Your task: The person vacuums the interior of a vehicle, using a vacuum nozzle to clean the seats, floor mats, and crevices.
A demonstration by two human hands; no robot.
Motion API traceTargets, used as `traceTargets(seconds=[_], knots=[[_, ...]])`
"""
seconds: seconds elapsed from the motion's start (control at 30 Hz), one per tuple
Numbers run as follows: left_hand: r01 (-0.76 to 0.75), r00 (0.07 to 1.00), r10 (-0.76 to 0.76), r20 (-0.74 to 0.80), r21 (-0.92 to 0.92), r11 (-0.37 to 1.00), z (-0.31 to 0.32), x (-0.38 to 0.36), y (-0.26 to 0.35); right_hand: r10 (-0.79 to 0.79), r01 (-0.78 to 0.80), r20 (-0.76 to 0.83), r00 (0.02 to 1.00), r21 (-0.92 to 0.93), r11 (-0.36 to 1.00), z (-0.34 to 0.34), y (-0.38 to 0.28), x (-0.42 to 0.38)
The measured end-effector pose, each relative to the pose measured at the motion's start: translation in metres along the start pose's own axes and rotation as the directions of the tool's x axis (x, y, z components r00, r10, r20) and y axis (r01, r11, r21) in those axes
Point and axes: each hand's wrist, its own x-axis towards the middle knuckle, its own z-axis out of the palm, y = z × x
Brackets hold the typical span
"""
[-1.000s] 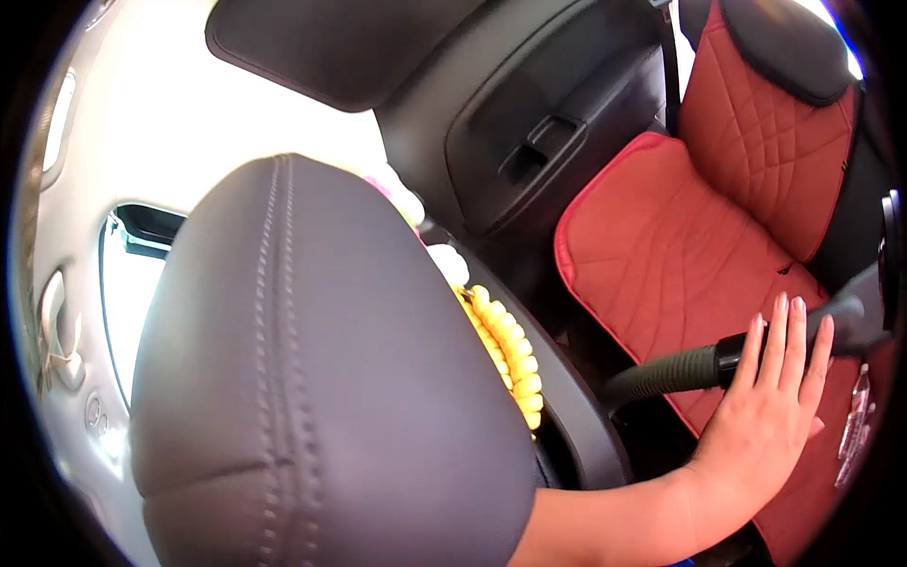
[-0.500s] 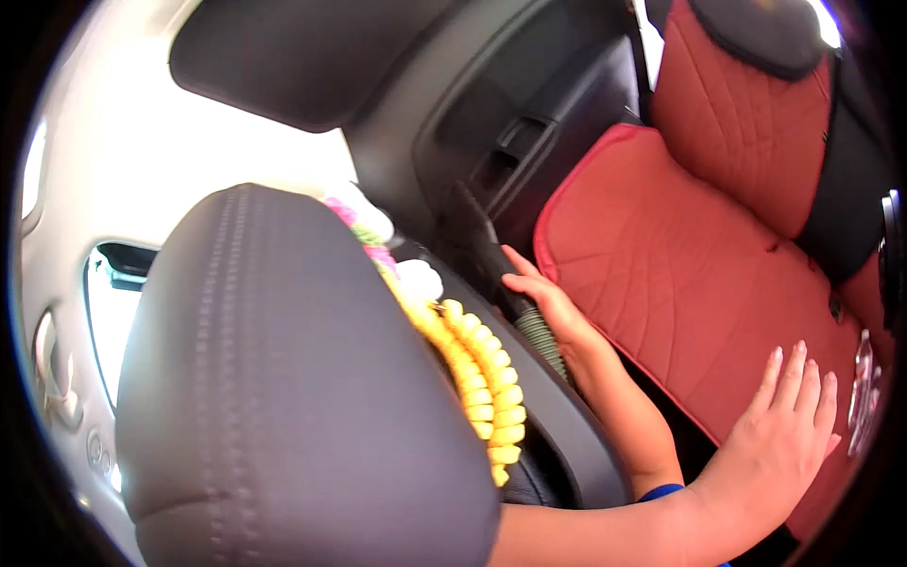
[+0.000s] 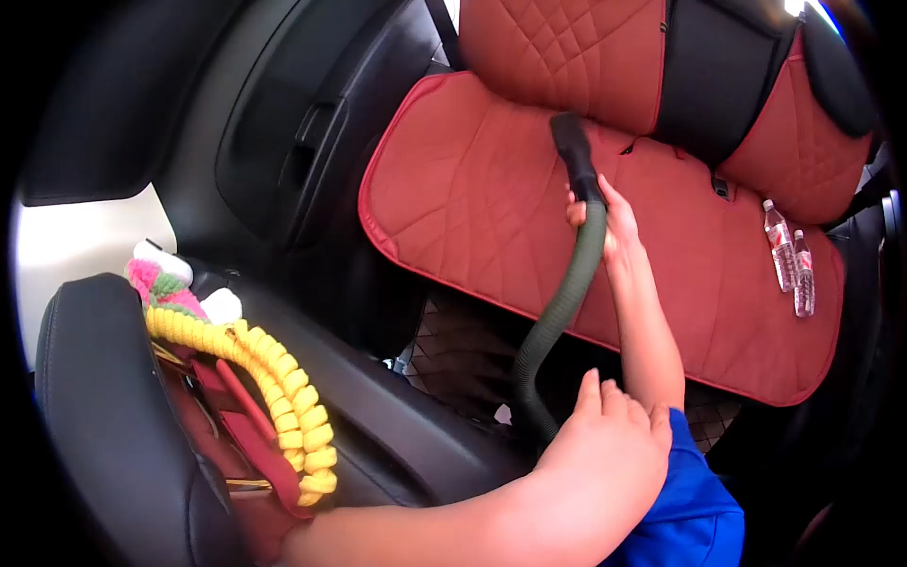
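Observation:
A black vacuum cleaner nozzle (image 3: 573, 151) rests with its flat head on the red rear seat cushion (image 3: 491, 217), near the backrest. My right hand (image 3: 616, 222) is closed around it where the ribbed green hose (image 3: 567, 295) joins. From there the hose curves down toward the dark footwell. My left hand (image 3: 609, 430) is beside my right forearm and the blue sleeve (image 3: 694, 501). Its fingers are loosely bent and a little apart, with nothing visible in them. The left forearm crosses the bottom of the view.
Two clear bottles (image 3: 792, 260) lie on the seat's right part. A front seat headrest (image 3: 104, 406) stands at lower left, beside a yellow coiled cover (image 3: 283, 397) with pink and white trim. The black door panel (image 3: 293, 142) borders the cushion's left side.
The view has swung toward the rear seat. My right hand has brought the nozzle from beside the door onto the cushion. My left hand has come off the seat area, closer to my right arm.

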Motion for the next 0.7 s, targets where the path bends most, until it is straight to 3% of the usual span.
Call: traceTargets(seconds=[0.03, 0.07, 0.1, 0.17, 0.2, 0.27, 0.3, 0.33, 0.43, 0.5, 0.53, 0.6, 0.67, 0.7], knots=[[-0.002, 1.000, 0.002, 0.000, -0.002, 1.000, 0.003, 0.002, -0.002, 0.084, -0.081, -0.080, 0.993, 0.036, 0.996, 0.001, -0.009, 0.019], [-0.008, 0.995, 0.006, -0.102, -0.015, 1.000, 0.004, 0.002, -0.004, 0.170, -0.160, -0.163, 0.972, 0.073, 0.984, 0.001, -0.016, 0.031], [-0.012, 0.979, 0.006, -0.204, -0.029, 0.999, 0.004, 0.003, -0.004, 0.171, -0.162, -0.172, 0.970, 0.067, 0.985, -0.002, -0.024, 0.035], [-0.016, 0.979, 0.006, -0.203, -0.046, 0.999, 0.000, 0.000, -0.006, 0.127, -0.127, -0.172, 0.977, 0.015, 0.992, -0.014, -0.047, 0.033], [-0.019, 0.980, 0.008, -0.198, -0.056, 0.998, -0.002, -0.001, -0.007, 0.027, -0.064, -0.183, 0.983, -0.198, 0.978, -0.021, -0.062, 0.019], [-0.052, 0.983, 0.041, -0.177, -0.058, 0.997, -0.001, -0.003, -0.009, -0.225, 0.141, -0.236, 0.945, -0.327, 0.935, -0.034, -0.084, -0.020], [-0.079, 0.986, 0.069, -0.149, -0.057, 0.995, 0.000, -0.004, -0.011, -0.177, 0.115, -0.221, 0.959, -0.267, 0.957, -0.050, -0.105, -0.041], [-0.079, 0.986, 0.069, -0.153, -0.064, 0.995, -0.007, -0.008, -0.010, -0.222, 0.205, -0.219, 0.950, -0.096, 0.974, -0.057, -0.117, -0.065], [-0.077, 0.965, 0.082, -0.250, 0.028, 0.997, -0.021, -0.017, -0.003, -0.271, 0.262, -0.370, 0.889, -0.075, 0.962, -0.098, -0.164, -0.128], [-0.044, 0.965, 0.032, -0.260, -0.041, 0.998, -0.017, -0.012, 0.001, -0.383, 0.283, -0.304, 0.872, -0.323, 0.903, -0.094, -0.161, -0.114], [-0.045, 0.966, 0.031, -0.256, -0.048, 0.998, -0.017, -0.013, 0.001, -0.477, 0.292, -0.271, 0.836, -0.516, 0.806, -0.087, -0.152, -0.098], [-0.047, 0.989, 0.036, -0.143, -0.072, 0.996, -0.025, -0.016, -0.003, -0.506, 0.324, -0.332, 0.796, -0.472, 0.820, -0.054, -0.120, -0.078], [-0.040, 0.983, 0.032, -0.182, -0.037, 0.999, -0.014, -0.016, -0.001, -0.485, 0.323, -0.342, 0.805, -0.432, 0.842, -0.055, -0.113, -0.064], [-0.038, 0.973, 0.035, -0.226, -0.007, 0.999, -0.013, -0.015, 0.000, -0.522, 0.280, -0.325, 0.788, -0.566, 0.775, -0.055, -0.106, -0.065]])
